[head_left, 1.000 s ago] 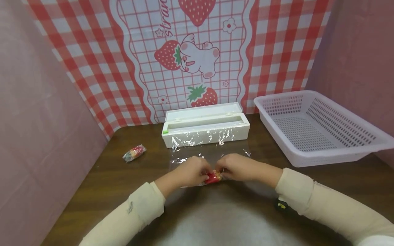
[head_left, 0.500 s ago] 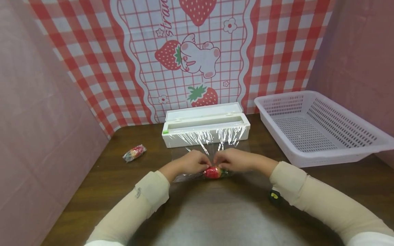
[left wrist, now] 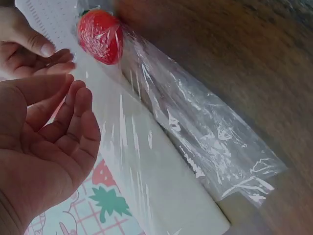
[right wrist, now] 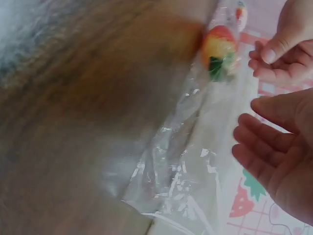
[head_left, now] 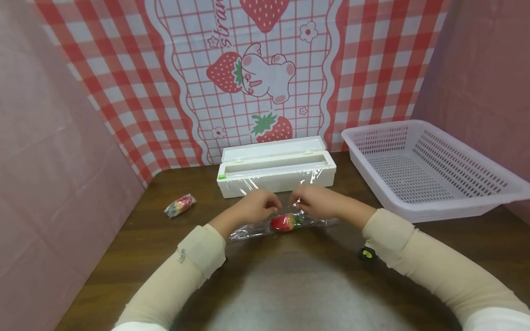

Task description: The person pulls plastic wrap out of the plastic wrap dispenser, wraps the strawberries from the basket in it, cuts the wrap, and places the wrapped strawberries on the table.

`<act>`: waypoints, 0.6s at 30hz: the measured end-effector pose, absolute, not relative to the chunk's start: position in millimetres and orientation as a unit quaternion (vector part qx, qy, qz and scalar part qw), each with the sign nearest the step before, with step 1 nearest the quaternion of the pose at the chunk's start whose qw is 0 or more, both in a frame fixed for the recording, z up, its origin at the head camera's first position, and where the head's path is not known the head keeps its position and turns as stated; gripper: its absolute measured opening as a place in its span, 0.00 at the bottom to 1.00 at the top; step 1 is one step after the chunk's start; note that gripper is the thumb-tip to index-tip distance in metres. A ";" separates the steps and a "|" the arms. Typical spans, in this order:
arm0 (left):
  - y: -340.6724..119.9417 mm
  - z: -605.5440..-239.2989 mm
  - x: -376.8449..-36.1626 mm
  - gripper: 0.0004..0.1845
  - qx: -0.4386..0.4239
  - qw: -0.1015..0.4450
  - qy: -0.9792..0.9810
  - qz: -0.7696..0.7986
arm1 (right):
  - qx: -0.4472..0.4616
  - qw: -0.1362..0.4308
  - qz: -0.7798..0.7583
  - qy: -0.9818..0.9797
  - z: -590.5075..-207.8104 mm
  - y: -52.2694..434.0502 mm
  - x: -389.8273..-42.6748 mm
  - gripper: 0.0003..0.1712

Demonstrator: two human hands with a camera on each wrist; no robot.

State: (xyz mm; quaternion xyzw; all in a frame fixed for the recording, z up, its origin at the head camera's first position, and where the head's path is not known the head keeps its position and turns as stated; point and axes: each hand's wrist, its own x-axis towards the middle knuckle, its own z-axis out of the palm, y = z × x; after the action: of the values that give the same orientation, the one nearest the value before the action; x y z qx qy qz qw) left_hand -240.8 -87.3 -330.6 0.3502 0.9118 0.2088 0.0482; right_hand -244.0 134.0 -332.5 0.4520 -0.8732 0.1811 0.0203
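A red toy strawberry [head_left: 283, 222] lies on the dark wooden table [head_left: 290, 285], rolled inside a tube of clear cling film [head_left: 248, 231]. My left hand [head_left: 257, 208] hovers just behind it on the left, my right hand [head_left: 311, 200] on the right; neither holds anything. In the left wrist view my left hand [left wrist: 54, 142] shows a bare palm with relaxed fingers beside the strawberry [left wrist: 100, 35] and the crinkled film [left wrist: 205, 142]. Seen from the right wrist, my right hand [right wrist: 276, 156] is likewise empty near the strawberry [right wrist: 220, 46].
A white cling film dispenser [head_left: 275, 168] stands open just behind the hands, film hanging over its front. A white perforated basket [head_left: 430, 202] sits at the right. A small wrapped item [head_left: 180, 205] lies at the left. Pink walls close both sides.
Both hands rolled the strawberry away from me toward the dispenser, winding the flat film sheet around it. They have now let go and lifted off it.
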 end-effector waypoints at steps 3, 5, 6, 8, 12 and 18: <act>-89.0 -331.1 -238.8 0.08 0.359 0.045 0.906 0.219 | 0.455 0.022 0.199 -0.868 -331.1 132.4 -240.2 0.06; -89.3 -333.5 -238.4 0.10 0.367 0.046 0.904 0.214 | 0.466 0.013 0.196 -0.863 -334.6 130.6 -238.9 0.08; -89.3 -335.1 -238.3 0.10 0.370 0.046 0.904 0.207 | 0.472 0.008 0.189 -0.861 -337.2 129.6 -238.5 0.09; -89.1 -338.8 -238.9 0.12 0.376 0.047 0.906 0.189 | 0.477 0.003 0.172 -0.862 -342.7 127.9 -237.9 0.11; -89.5 -343.6 -241.0 0.15 0.379 0.052 0.908 0.169 | 0.468 0.005 0.149 -0.871 -351.2 126.6 -238.2 0.15; -92.5 -346.4 -245.9 0.16 0.386 0.055 0.905 0.169 | 0.465 0.017 0.138 -0.874 -355.1 124.2 -242.8 0.18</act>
State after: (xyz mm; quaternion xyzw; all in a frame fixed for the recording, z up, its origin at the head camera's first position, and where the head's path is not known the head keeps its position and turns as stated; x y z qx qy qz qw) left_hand -245.9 -92.5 -346.4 0.3859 0.9052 0.1692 0.0555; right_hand -242.8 124.2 -355.1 0.4651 -0.8743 0.1379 0.0175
